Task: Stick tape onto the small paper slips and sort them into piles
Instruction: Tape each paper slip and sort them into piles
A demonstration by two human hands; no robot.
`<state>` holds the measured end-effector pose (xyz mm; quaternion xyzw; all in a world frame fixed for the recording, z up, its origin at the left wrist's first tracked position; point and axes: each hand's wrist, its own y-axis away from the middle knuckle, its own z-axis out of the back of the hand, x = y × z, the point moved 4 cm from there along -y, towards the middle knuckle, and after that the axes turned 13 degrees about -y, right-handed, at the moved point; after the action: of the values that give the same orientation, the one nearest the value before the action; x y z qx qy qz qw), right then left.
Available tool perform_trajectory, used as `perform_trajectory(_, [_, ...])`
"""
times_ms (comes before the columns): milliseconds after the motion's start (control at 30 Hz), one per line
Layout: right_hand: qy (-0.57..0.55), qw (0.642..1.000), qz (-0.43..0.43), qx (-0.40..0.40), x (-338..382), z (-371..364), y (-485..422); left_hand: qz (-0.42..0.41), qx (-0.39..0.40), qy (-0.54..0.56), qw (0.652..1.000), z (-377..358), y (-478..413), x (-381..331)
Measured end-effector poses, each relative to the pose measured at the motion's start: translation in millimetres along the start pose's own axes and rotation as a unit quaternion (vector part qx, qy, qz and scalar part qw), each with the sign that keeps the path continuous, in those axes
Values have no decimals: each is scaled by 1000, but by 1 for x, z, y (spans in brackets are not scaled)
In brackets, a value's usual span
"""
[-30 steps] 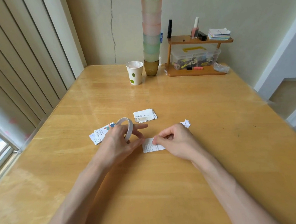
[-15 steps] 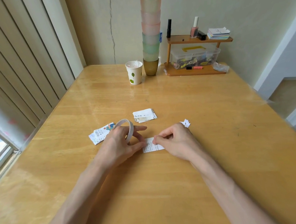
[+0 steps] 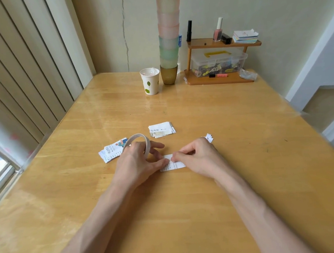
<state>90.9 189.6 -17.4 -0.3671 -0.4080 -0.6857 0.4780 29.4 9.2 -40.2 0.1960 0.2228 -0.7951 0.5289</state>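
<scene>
Table [image 3: 191, 215]: right hand [image 3: 197, 156] pinches slip [image 3: 173, 166] (left hand [image 3: 139, 163] grips tape [image 3: 140, 138]).

— What covers the arms?

— Bare skin only. The left forearm [image 3: 94, 231] and the right forearm [image 3: 257, 209] are uncovered from the wrists back toward the near edge of the table [image 3: 243, 119], as far as the view reaches.

— And the hands?

— The left hand [image 3: 137, 164] and the right hand [image 3: 197, 158] are bare as well. They are slim, with long fingers, and the knuckles show as faint ridges.

— The nails?

— Too small to make out.
</scene>
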Motion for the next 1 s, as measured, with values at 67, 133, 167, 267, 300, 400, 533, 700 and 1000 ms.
perform_trajectory(67, [-14,1000,-23,13,-2,2,-1,5,9,-2,1000,0,-1,0])
perform_trajectory(133, [-18,999,-35,15,-3,3,-1,7,16,-3,1000,-1,-3,0])
perform_trajectory(167, [-17,999,-38,13,-3,4,-1,8,18,-4,1000,-1,-3,0])
perform_trajectory(267, [-8,999,-46,4,-3,4,-1,8,20,-8,1000,-1,-4,1])
perform_trajectory(300, [-7,999,-48,1,-3,4,-1,8,21,-8,1000,-1,-5,1])
perform_trajectory(400, [-17,999,-51,0,-3,5,-1,6,27,-8,1000,-1,-6,0])
perform_trajectory(533, [-50,997,-52,7,-2,3,1,0,30,-7,1000,-2,-8,1])
perform_trajectory(700, [-90,994,-60,23,-2,3,3,-2,39,-4,999,-3,-9,1])
perform_trajectory(1000, [-107,991,-71,26,-4,3,3,-9,43,-3,999,-3,-9,0])
